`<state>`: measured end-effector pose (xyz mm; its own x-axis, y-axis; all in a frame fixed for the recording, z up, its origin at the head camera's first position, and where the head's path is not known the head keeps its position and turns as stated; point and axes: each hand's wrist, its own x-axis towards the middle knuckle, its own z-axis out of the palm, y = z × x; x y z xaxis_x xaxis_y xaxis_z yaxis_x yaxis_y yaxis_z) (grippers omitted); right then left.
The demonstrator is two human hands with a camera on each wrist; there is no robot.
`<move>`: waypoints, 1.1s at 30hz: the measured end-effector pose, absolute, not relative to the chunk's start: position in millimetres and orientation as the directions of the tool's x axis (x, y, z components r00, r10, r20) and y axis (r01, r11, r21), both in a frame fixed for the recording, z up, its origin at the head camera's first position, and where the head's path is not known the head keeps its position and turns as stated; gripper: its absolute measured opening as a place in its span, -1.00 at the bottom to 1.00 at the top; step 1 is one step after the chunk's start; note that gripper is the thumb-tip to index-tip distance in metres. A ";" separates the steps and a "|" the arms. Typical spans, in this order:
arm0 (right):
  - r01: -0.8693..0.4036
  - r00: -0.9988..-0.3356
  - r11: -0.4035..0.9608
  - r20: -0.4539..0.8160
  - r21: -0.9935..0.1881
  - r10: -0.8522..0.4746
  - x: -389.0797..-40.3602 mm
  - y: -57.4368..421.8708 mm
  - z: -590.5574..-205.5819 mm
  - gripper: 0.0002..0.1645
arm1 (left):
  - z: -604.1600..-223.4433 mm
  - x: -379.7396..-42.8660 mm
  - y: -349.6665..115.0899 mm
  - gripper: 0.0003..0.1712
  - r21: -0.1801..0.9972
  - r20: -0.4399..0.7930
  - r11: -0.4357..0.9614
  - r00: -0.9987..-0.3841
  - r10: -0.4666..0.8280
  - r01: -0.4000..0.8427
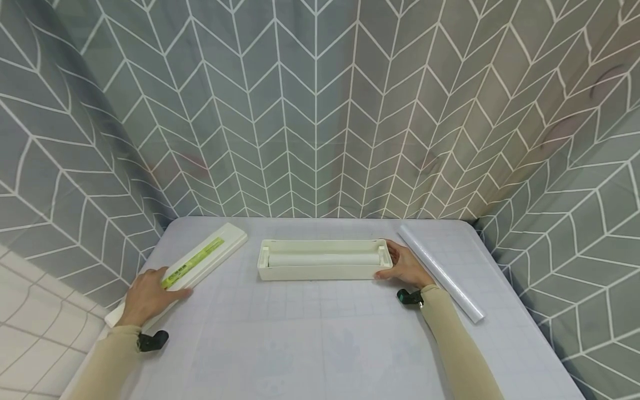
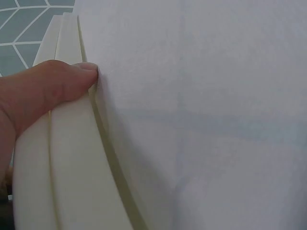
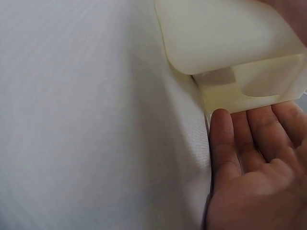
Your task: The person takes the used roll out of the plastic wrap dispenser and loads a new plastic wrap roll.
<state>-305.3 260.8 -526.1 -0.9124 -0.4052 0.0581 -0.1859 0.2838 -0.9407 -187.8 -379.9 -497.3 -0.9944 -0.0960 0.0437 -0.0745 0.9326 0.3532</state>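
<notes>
My left hand [image 1: 150, 297] grips a long cream lid [image 1: 225, 240] that lies slanted at the table's left. Its thumb [image 2: 79, 79] lies across the near edge, and a green label [image 1: 195, 263] runs along the top. Mid-table sits a cream cling film dispenser box [image 1: 320, 273], uncovered, with a white roller [image 1: 322, 259] lying lengthwise inside. My right hand [image 1: 402, 268] holds the box's right end, thumb at the front corner and index finger at the back one. In the right wrist view, several fingers [image 3: 221, 134] touch the end wall.
To the right of the box, a shiny roll of clear film [image 1: 440, 272] lies diagonally, close by the right wrist. A white cloth covers the table [image 1: 310, 350]. Grey curtains [image 1: 315, 111] with white lines hang behind and at both sides.
</notes>
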 end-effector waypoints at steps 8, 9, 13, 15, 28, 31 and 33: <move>-0.182 -0.913 0.292 0.051 -0.939 -0.406 -307.7 261.3 -523.9 0.21 | -497.3 -187.7 -374.6 0.25 0.345 0.035 0.933 -0.992 -0.122 -0.103; -0.184 -0.912 0.294 0.051 -0.938 -0.406 -307.6 261.5 -523.7 0.21 | -497.1 -187.7 -374.0 0.25 0.347 0.033 0.932 -0.992 -0.124 -0.105; -0.195 -0.911 0.299 0.060 -0.934 -0.407 -307.1 262.0 -523.4 0.19 | -499.6 -186.9 -371.6 0.26 0.367 0.034 0.923 -0.990 -0.135 -0.113; -0.191 -0.914 0.300 0.058 -0.935 -0.402 -307.0 261.9 -523.9 0.20 | -500.7 -186.4 -371.1 0.26 0.375 0.034 0.920 -0.990 -0.138 -0.115; -0.187 -0.919 0.303 0.058 -0.934 -0.390 -304.7 259.6 -526.3 0.20 | -500.8 -184.8 -370.8 0.32 0.355 0.003 0.926 -0.990 -0.139 -0.129; -0.179 -0.918 0.297 0.051 -0.938 -0.393 -304.0 259.9 -525.8 0.21 | -499.3 -184.7 -370.5 0.34 0.351 -0.005 0.928 -0.991 -0.137 -0.130; -0.178 -0.917 0.293 0.050 -0.939 -0.396 -303.5 260.1 -525.9 0.22 | -498.7 -184.5 -370.3 0.36 0.348 -0.010 0.928 -0.991 -0.136 -0.131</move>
